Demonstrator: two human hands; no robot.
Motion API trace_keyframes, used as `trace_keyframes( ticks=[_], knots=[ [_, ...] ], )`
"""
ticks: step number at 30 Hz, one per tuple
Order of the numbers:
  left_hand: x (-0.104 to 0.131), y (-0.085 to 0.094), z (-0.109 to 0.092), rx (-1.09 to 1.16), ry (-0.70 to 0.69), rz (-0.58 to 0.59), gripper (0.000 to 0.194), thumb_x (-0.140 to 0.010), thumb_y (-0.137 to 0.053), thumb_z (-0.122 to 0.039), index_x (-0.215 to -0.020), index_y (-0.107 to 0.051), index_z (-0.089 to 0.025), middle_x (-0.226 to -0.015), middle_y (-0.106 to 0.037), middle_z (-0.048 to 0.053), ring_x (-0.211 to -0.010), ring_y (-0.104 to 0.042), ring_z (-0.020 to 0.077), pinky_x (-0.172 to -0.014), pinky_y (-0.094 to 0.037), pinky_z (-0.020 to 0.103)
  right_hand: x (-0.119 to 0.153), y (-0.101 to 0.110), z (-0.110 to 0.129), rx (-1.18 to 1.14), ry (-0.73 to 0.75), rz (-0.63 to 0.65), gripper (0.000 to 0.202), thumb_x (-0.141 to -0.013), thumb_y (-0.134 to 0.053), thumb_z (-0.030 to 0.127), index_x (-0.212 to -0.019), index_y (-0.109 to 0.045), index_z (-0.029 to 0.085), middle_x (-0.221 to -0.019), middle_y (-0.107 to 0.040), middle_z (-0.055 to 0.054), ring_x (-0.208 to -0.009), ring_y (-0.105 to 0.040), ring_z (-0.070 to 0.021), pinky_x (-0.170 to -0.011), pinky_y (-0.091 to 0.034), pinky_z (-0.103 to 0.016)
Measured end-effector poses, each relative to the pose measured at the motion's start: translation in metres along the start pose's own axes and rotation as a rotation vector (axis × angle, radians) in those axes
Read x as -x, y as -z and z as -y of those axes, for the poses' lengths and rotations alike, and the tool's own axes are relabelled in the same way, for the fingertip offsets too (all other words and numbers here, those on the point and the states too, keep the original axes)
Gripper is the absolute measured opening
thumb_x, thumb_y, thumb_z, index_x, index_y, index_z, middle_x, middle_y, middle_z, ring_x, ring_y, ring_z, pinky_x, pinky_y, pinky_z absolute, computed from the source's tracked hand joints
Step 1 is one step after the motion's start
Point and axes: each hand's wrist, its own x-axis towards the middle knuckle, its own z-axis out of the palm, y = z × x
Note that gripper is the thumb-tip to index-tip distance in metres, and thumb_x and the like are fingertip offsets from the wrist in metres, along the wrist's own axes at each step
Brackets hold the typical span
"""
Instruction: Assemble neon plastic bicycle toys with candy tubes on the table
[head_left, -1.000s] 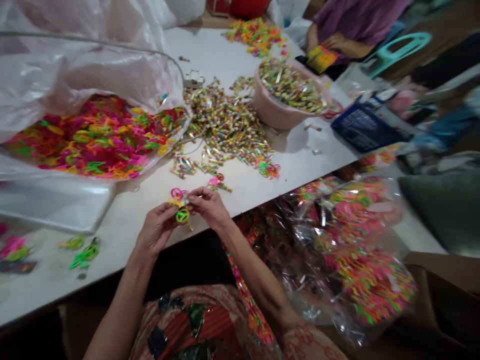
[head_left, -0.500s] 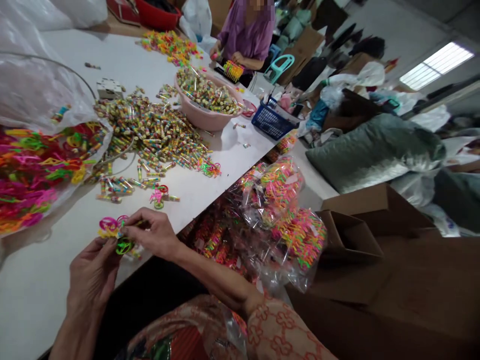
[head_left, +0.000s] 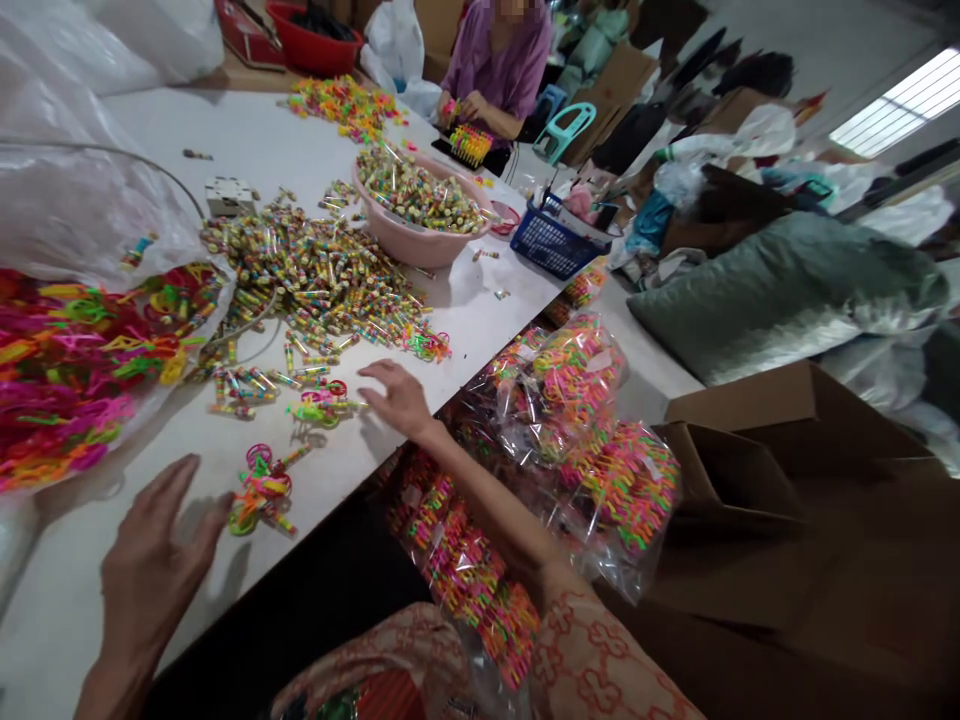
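My left hand point(head_left: 154, 565) hovers over the white table point(head_left: 67, 540) with its fingers apart and nothing in it. Just right of its fingertips lies a small bunch of coloured plastic pieces and striped tubes point(head_left: 261, 490). My right hand point(head_left: 397, 398) is open and holds nothing, near the table's edge. Left of its fingers sits another small group with pink and green pieces point(head_left: 321, 405). Beyond both hands spreads a large heap of striped tubes point(head_left: 315, 265). At the left, a clear plastic bag point(head_left: 75, 220) holds bright looped pieces point(head_left: 67, 370).
A pink basin point(head_left: 420, 242) full of tubes and a blue basket point(head_left: 551, 240) stand farther back. Bagged colourful pieces point(head_left: 570, 375) lie beside the table, near cardboard boxes point(head_left: 742, 410). A person in purple point(head_left: 499, 60) works at the far end.
Both hands have let go of the coloured pieces, which now lie on the table. My right hand has moved right and forward; my left hand has drawn back slightly and opened.
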Motion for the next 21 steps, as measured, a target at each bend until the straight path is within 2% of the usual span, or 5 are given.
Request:
trace_keyframes(
  ticks=[4,7,11,17,21],
  knots=[
    [0.006,-0.018,0.024,-0.554,-0.252,0.1,0.05,-0.077,-0.063,-0.042,-0.125,-0.061,-0.028,-0.149,-0.041,0.016,-0.138,-0.033,0.0423,-0.112,-0.015,0.061,-0.033,0.044,-0.035,0.425,-0.233,-0.092,0.038,-0.086,-0.043,0.008,-0.117,-0.064,0.018,-0.122,-0.06,-0.01,-0.105,-0.057,-0.0201,-0.088,-0.045,-0.032],
    [-0.002,-0.049,0.024,-0.658,-0.306,0.119,0.055,-0.083,-0.056,-0.043,-0.134,-0.054,-0.024,-0.151,-0.037,0.021,-0.141,-0.028,0.0419,-0.11,-0.014,0.065,-0.063,0.069,-0.054,0.685,-0.254,-0.026,0.042,-0.081,-0.045,0.006,-0.114,-0.065,0.02,-0.126,-0.058,-0.011,-0.114,-0.05,-0.0255,-0.088,-0.042,-0.035],
    [-0.021,-0.089,0.011,-0.706,-0.342,0.128,0.056,-0.087,-0.051,-0.042,-0.139,-0.048,-0.021,-0.152,-0.034,0.023,-0.142,-0.027,0.0406,-0.108,-0.015,0.068,-0.087,0.082,-0.064,0.804,-0.145,0.128,0.03,-0.078,-0.049,0.008,-0.097,-0.07,0.017,-0.118,-0.062,-0.012,-0.111,-0.05,-0.026,-0.088,-0.039,-0.035],
    [-0.023,-0.109,0.004,-0.804,-0.367,0.08,0.051,-0.093,-0.042,-0.036,-0.138,-0.049,-0.016,-0.152,-0.034,0.023,-0.142,-0.029,0.0372,-0.109,-0.021,0.063,-0.072,0.095,-0.075,0.612,-0.123,-0.031,0.026,-0.075,-0.051,0.009,-0.088,-0.07,0.021,-0.095,-0.07,-0.004,-0.094,-0.058,-0.0204,-0.078,-0.041,-0.03],
    [-0.022,-0.098,0.007,-0.813,-0.397,0.005,0.049,-0.094,-0.039,-0.038,-0.136,-0.053,-0.015,-0.151,-0.035,0.023,-0.14,-0.033,0.0365,-0.109,-0.022,0.06,-0.048,0.109,-0.093,0.114,-0.176,-0.166,0.007,-0.071,-0.06,0.019,-0.072,-0.067,0.017,-0.069,-0.067,-0.001,-0.067,-0.057,-0.0146,-0.065,-0.043,-0.026]
  ],
)
